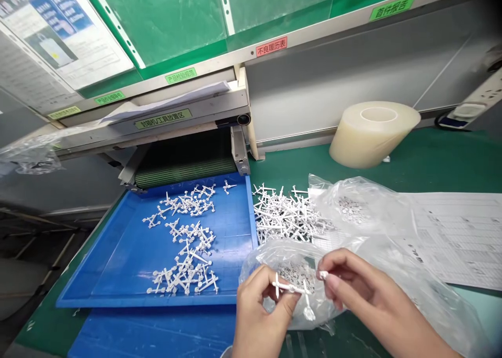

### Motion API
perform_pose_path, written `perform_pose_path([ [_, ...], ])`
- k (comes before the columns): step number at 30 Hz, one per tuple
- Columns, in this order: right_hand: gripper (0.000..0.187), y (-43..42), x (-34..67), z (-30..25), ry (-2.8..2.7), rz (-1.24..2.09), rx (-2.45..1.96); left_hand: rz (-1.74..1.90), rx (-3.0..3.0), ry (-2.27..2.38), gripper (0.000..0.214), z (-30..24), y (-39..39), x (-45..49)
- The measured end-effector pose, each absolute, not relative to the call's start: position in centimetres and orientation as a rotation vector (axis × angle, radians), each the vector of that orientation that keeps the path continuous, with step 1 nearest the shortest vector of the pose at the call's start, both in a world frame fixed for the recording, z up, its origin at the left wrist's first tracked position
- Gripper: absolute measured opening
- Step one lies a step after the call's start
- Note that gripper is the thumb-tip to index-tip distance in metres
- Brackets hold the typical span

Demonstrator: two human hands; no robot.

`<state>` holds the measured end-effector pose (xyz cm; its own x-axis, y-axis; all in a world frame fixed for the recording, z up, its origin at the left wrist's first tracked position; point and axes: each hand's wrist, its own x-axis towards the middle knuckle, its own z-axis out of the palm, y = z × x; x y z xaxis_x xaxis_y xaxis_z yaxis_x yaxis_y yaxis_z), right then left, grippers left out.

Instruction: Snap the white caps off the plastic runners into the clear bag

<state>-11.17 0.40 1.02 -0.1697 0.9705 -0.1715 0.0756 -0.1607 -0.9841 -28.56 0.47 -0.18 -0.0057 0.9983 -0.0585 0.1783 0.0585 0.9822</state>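
Here, left hand (257,308) pinching white plastic sprue (292,289), right hand (353,290) pinching small white part (323,275), clear bag (270,253) beneath, blue tray (125,266) leftward.

The left hand (257,308) pinches a white plastic sprue (292,288) by its stem, and the right hand (353,290) pinches a small white part (323,275) at the sprue's end. Both hands hover over a clear bag (392,264). A loose pile of sprues (286,214) lies on the green surface (451,159), beside a blue tray (129,258) with more scattered sprues. A tape roll (372,133) stands behind.
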Motion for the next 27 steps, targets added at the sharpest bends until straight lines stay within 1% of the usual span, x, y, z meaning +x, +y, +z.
perform_pose_path([
  [2,0.028,0.5,-11.5,0.7,-1.037,1.899,-1.112,1.108,1.356,1.399,0.017,0.1,0.5,-28.5],
  [3,0.033,0.5,-11.7,0.5,-0.967,2.044,-1.02,1.124,1.388,1.41,0.016,0.2,0.5,-28.5],
  [5,0.039,0.3,-12.3,0.2,-0.957,2.168,-0.954,1.149,1.45,1.427,0.015,0.3,0.5,-28.4],
  [6,0.042,0.1,-12.6,0.1,-0.995,2.163,-0.981,1.157,1.465,1.439,0.015,0.3,0.5,-28.3],
  [8,0.042,-0.3,-13.1,0.1,-1.116,2.019,-1.104,1.128,1.391,1.45,0.016,0.3,0.6,-28.2],
  [11,0.036,-0.8,-13.4,0.1,-1.376,1.603,-1.261,0.939,1.045,1.354,0.018,-0.2,0.8,-28.1],
  [13,0.033,-1.0,-13.4,0.0,-1.482,1.436,-1.312,0.902,0.942,1.282,0.015,-0.6,0.8,-28.1],
  [15,0.033,-0.9,-13.4,-0.1,-1.48,1.451,-1.352,1.047,1.126,1.284,0.007,-1.1,0.7,-28.3],
  [16,0.035,-0.8,-13.3,-0.2,-1.452,1.493,-1.359,1.151,1.294,1.291,0.006,-1.4,0.6,-28.4],
  [18,0.041,-0.6,-13.2,-0.1,-1.373,1.604,-1.347,1.349,1.684,1.268,0.019,-2.0,0.1,-28.6],
  [20,0.045,-0.3,-13.1,0.1,-1.244,1.803,-1.306,1.507,1.997,1.238,0.028,-2.5,-0.3,-28.9],
  [22,0.049,-0.1,-13.0,0.1,-1.114,2.011,-1.248,1.613,2.218,1.218,0.033,-2.6,-0.4,-29.2],
  [23,0.05,-0.1,-13.0,0.1,-1.103,2.036,-1.232,1.628,2.292,1.217,0.034,-2.5,-0.2,-29.4],
  [24,0.048,-0.1,-12.9,0.1,-1.143,1.985,-1.239,1.607,2.343,1.22,0.033,-2.4,0.2,-29.6],
  [27,0.036,-0.2,-12.9,-0.4,-1.439,1.559,-1.338,1.368,2.373,1.304,0.022,-1.8,2.9,-29.6],
])
